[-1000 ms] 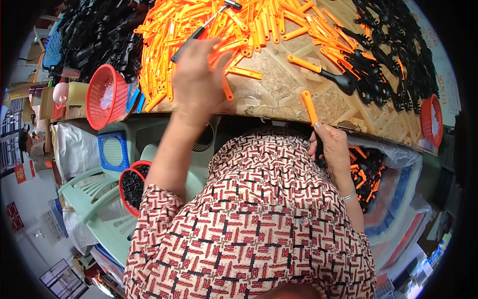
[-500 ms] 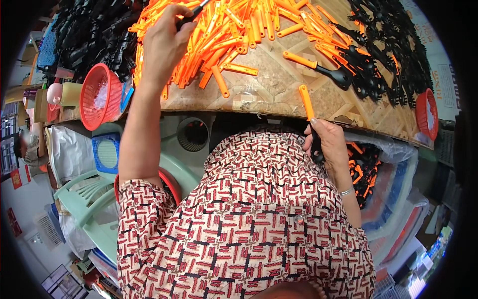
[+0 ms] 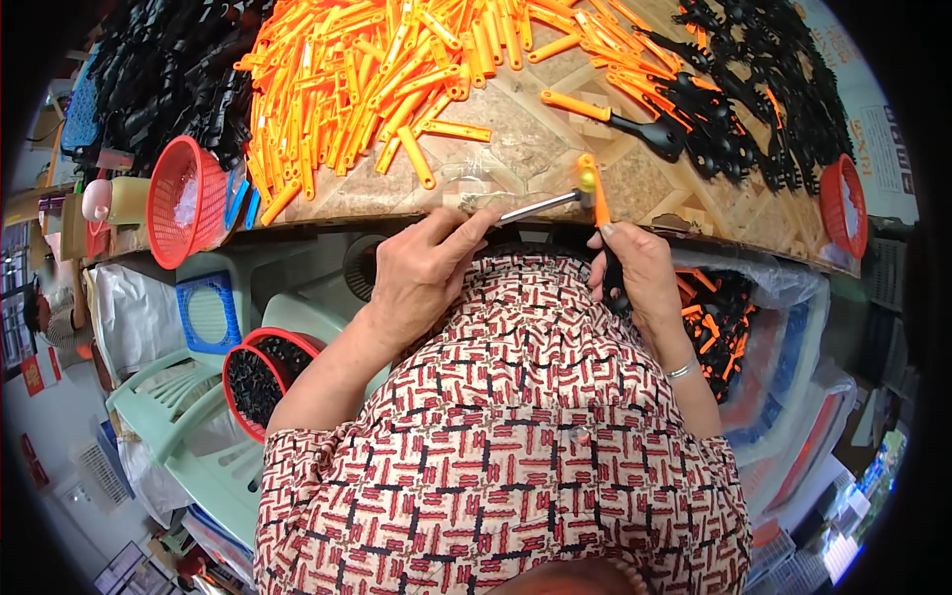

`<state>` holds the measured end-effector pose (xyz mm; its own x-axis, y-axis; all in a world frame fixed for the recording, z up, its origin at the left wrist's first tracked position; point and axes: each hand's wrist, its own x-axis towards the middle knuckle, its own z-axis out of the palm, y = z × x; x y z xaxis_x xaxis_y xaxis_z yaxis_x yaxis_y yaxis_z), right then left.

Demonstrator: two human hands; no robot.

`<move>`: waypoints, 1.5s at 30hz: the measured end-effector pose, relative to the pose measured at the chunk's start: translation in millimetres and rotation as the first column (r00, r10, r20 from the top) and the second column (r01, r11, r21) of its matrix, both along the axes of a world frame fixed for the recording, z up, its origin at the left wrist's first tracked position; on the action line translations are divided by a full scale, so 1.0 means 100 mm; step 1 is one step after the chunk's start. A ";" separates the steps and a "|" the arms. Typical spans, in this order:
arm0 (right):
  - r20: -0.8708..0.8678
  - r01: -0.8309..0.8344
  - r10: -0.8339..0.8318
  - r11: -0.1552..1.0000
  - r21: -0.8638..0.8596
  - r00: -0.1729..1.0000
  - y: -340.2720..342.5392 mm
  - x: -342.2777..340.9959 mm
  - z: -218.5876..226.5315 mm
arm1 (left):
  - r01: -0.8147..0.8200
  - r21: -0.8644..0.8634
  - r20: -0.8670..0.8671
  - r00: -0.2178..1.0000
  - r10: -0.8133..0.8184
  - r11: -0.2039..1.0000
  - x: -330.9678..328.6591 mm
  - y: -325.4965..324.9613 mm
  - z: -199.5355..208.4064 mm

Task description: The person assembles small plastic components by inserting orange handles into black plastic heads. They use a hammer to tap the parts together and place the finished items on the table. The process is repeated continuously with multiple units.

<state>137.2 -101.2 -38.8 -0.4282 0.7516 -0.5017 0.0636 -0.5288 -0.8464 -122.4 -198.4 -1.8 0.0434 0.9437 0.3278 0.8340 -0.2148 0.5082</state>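
Note:
My left hand point(image 3: 428, 260) is closed round the grip of a small hammer point(image 3: 538, 206) with a metal shaft and a yellow-faced head. The hammer's head is at the upper part of an orange handle point(image 3: 601, 203), overlapping it; I cannot tell whether they touch. My right hand point(image 3: 640, 266) grips the black kitchen utensil point(image 3: 614, 278) that this handle is joined to, orange end pointing away from me. Its black end is partly hidden by my fingers. On the table lies a black spoon with an orange handle point(image 3: 577, 105), apart from the heap.
A large heap of loose orange handles point(image 3: 367, 79) covers the table's left middle. Black parts point(image 3: 164, 89) are piled far left, black utensils point(image 3: 734, 119) at right. Red baskets point(image 3: 183, 233) point(image 3: 843, 213) stand at both sides. A green chair point(image 3: 178, 397) is at lower left.
My left hand has come down and right from above the orange heap, bringing the hammer's head to the orange handle. My right hand keeps its grip on the utensil, nearly still.

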 end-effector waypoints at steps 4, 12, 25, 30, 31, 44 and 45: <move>0.028 0.005 -0.005 1.000 0.012 1.000 -0.02 0.02 0.00 | 0.004 -0.046 -0.047 0.999 -0.006 0.999 -0.03 -0.01 0.13; 0.148 -0.026 0.024 1.000 0.011 0.989 0.03 -0.02 0.13 | -0.021 -0.086 -0.098 0.995 0.012 0.996 0.09 0.09 0.14; -0.059 -0.056 0.053 0.997 -0.047 0.997 0.04 0.05 -0.02 | 0.010 -0.055 -0.250 0.968 -0.024 0.998 0.07 0.11 0.25; -0.068 -0.059 0.055 0.997 -0.057 0.996 0.06 0.06 0.01 | -0.035 0.255 -0.011 0.999 0.039 0.966 0.04 0.25 0.20; -0.073 -0.061 0.057 0.997 -0.045 0.996 0.06 0.07 0.01 | 0.007 0.154 -0.050 0.999 0.001 0.988 0.04 0.24 0.20; 0.779 -0.705 -0.481 0.380 0.599 0.402 0.49 1.52 0.62 | -0.366 -0.162 0.529 0.752 0.393 0.917 -0.25 0.26 0.05; 0.701 -0.606 -0.444 0.359 0.710 0.558 0.55 1.24 0.65 | -0.407 -0.106 0.418 0.810 0.412 0.907 -0.30 0.30 0.07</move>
